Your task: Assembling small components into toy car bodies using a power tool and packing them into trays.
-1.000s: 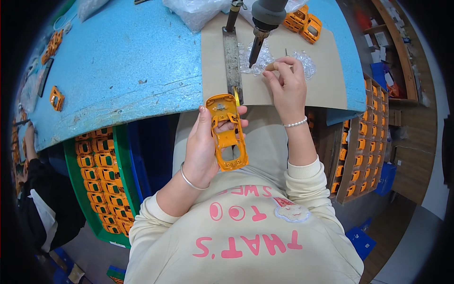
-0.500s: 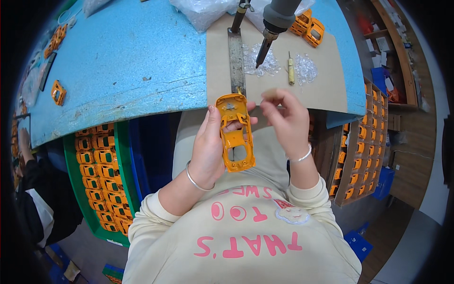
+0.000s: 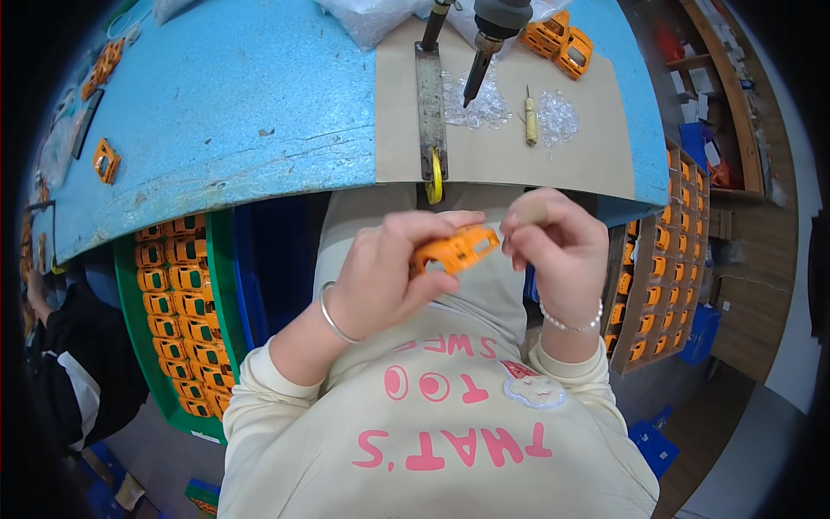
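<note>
Head view looks straight down on both hands raised in front of the chest, below the near edge of the blue table (image 3: pixel 225 112). Left hand (image 3: pixel 380 277) wraps an orange toy car shell (image 3: pixel 454 249), fingers curled closed around its rear half with the thumb across the top, so the front end pokes out toward the right hand (image 3: pixel 558 246). Right hand's fingers are pinched together just beside the shell's free end; whether they hold some small part is impossible to tell. The shell looks like thin moulded plastic: light, stiff, hollow, probably smooth enough to slip, and likely to flex or crack at its window posts if squeezed. Holding it by the solid side walls, as the left hand does, seems the safest grip.

Ahead, a cardboard mat (image 3: pixel 519 147) lies on the table, with a metal bar (image 3: pixel 430 112) running to its near edge, a hanging powered driver (image 3: pixel 484 43), and heaps of clear small parts (image 3: pixel 558 117). Open room lies between hands and table edge; green trays of orange shells (image 3: pixel 177 303) crowd the left, more racks (image 3: pixel 648 285) the right
</note>
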A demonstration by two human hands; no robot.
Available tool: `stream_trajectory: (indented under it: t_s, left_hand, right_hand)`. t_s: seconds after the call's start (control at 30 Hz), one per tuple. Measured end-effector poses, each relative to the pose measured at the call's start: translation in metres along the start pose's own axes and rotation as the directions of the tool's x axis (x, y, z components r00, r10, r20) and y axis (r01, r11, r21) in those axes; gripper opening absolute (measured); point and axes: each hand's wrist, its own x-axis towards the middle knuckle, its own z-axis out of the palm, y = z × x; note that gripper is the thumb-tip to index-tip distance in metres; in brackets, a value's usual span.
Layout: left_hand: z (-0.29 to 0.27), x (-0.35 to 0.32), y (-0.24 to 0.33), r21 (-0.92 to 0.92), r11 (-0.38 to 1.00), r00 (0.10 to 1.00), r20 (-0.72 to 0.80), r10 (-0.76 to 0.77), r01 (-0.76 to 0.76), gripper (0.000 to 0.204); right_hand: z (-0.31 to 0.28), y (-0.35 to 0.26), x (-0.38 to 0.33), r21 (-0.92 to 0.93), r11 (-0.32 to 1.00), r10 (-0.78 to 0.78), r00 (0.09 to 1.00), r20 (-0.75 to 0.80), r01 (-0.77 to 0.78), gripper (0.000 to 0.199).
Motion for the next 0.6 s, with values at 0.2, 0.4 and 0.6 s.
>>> stream_trajectory:
  t_s: [0.2,0.4,0.6]
  left_hand:
    - [-0.013,0.015,0.021,0.553,0.686,0.875,0.387,0.291,-0.473,0.053]
    - [-0.015,0.014,0.029,0.599,0.639,0.858,0.471,0.206,-0.482,0.051]
    - [-0.016,0.016,0.029,0.610,0.634,0.857,0.482,0.181,-0.476,0.048]
  right_hand:
    - [-0.004,-0.008,-0.009,-0.200,0.958,-0.142,0.948,0.284,0.203,0.019]
    - [-0.006,-0.007,-0.005,-0.171,0.980,-0.031,0.924,0.381,0.104,0.018]
    - [-0.009,-0.009,0.008,-0.131,0.989,0.115,0.897,0.428,-0.064,0.013]
